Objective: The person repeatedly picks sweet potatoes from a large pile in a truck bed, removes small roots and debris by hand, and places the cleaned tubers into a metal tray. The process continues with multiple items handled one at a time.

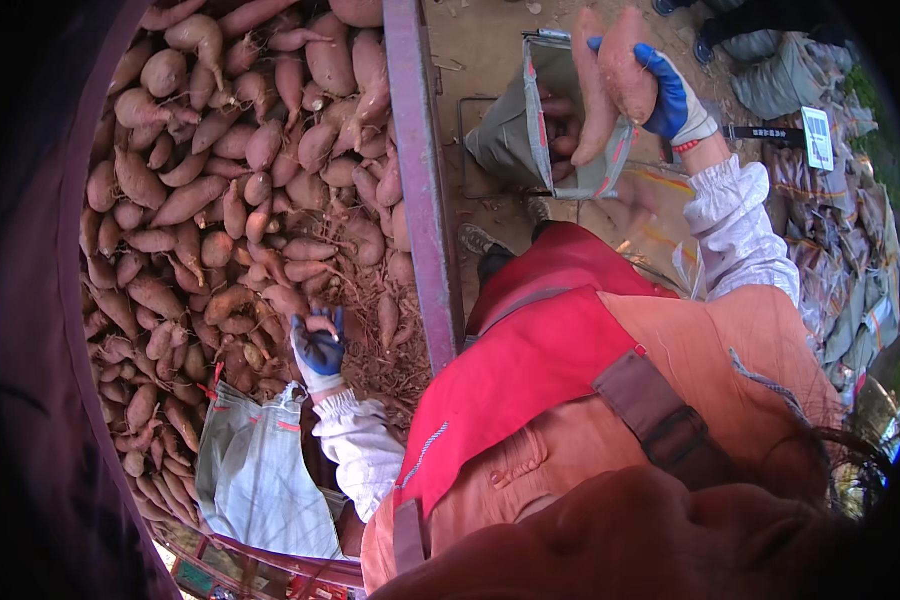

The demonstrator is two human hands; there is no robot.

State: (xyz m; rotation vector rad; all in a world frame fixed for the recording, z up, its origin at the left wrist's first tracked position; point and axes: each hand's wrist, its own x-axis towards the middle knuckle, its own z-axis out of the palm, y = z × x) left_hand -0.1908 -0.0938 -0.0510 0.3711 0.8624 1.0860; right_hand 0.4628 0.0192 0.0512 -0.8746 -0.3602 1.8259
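Note:
My left hand (319,352), in a blue-coated glove, is over the heap of sweet potatoes (194,195), its fingers around a small sweet potato (321,325). Two large sweet potatoes (624,67) are in my raised right hand (671,94), gloved the same way; one is long and slim, the other thicker. Below them a grey-green woven sack (506,139) stands with its mouth open and sweet potatoes inside. A flattened pale woven sack (258,472) lies on the near edge of the heap.
A metal side wall (423,180) separates the heap from the ground where I stand. A thin metal frame (461,124) is around the open sack. Several packed bags (832,210) lie at the right. Another person's shoe (705,46) shows at the top right.

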